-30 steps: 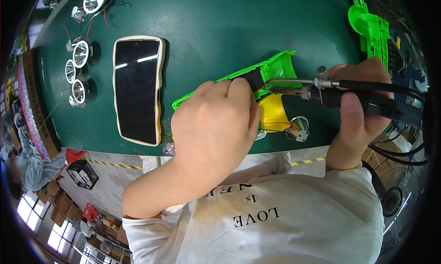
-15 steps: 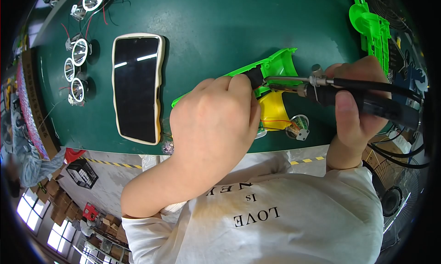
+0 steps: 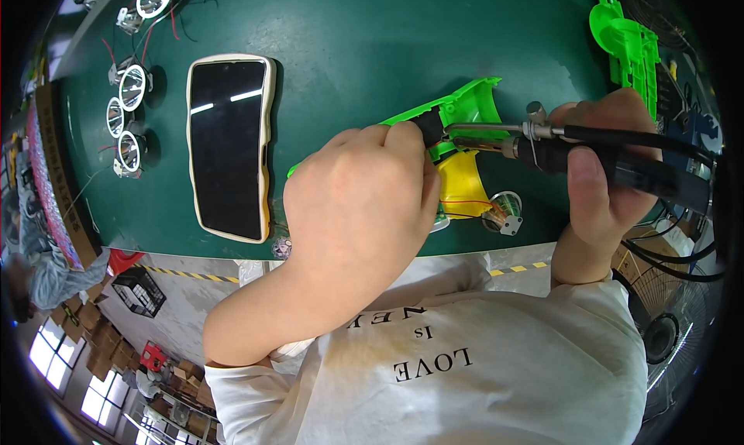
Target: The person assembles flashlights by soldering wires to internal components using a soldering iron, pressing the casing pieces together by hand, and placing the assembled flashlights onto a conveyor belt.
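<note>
My left hand [image 3: 353, 193] is closed over the green plastic shell [image 3: 477, 104], its fingertips hidden; what they grip cannot be made out. A black block [image 3: 428, 127] sits inside the shell beside my fingers. In my right hand [image 3: 608, 158] is a black-handled soldering iron [image 3: 635, 174] with a thin metal tube alongside. Both the iron's tip and the tube's end are at the block's right edge. Below the shell lies a yellow plastic part [image 3: 463, 185] with a red wire, and beside it a small reflector lamp [image 3: 505, 213].
A phone [image 3: 229, 147] lies left of my left hand on the green table [image 3: 333, 42]. Several reflector lamps [image 3: 132, 87] with wires are at the far left. More green plastic parts [image 3: 624, 50] stand at the upper right. Black cables [image 3: 674, 267] hang by the right edge.
The iron's tip and tube have moved slightly left and up, closer to the black block, along with my right hand. My left hand keeps its closed grip.
</note>
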The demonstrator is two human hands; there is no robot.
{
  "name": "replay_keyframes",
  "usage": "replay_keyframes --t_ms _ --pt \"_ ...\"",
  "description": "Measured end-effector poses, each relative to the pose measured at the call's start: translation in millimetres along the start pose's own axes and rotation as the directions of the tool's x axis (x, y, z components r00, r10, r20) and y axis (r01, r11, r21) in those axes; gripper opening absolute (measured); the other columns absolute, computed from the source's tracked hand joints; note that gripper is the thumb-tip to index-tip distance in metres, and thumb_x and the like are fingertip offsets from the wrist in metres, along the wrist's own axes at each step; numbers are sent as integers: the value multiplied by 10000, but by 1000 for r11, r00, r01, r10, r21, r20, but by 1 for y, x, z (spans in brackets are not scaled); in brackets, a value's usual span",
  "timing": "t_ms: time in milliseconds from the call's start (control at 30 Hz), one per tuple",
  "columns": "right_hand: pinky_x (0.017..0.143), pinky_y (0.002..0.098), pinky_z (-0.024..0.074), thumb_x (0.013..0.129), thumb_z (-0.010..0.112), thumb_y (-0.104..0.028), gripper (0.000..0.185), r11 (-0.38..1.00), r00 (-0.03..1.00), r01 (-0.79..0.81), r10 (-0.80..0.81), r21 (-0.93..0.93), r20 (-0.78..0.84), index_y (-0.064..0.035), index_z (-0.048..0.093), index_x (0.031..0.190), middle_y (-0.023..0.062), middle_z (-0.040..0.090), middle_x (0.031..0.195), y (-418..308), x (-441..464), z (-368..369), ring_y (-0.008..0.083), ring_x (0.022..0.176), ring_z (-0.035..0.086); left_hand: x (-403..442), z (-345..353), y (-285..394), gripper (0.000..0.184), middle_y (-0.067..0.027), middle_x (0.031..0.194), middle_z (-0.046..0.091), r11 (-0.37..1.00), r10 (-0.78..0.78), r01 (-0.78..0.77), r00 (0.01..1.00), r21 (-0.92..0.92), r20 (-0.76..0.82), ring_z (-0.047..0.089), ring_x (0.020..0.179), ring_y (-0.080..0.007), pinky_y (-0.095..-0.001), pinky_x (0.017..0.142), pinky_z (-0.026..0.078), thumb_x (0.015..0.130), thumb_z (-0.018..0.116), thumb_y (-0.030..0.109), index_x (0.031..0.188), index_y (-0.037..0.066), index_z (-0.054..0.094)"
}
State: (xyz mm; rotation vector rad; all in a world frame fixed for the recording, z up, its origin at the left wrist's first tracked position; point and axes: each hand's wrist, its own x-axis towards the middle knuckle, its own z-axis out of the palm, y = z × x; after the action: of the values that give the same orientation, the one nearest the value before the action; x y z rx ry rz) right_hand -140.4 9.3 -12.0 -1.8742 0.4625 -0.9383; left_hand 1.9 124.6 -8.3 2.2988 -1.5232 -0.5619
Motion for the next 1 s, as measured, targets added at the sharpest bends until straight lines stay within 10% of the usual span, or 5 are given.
replay_keyframes --t_ms 1000 --pt "593 335 466 733 553 -89 190 995 986 60 -48 -77 158 76 486 800 103 440 715 -1 5 -8 155 577 452 0 0 1 67 -62 546 514 999 0 1 1000 39 -11 516 478 -224 -325 448 402 654 622 116 671 69 578"
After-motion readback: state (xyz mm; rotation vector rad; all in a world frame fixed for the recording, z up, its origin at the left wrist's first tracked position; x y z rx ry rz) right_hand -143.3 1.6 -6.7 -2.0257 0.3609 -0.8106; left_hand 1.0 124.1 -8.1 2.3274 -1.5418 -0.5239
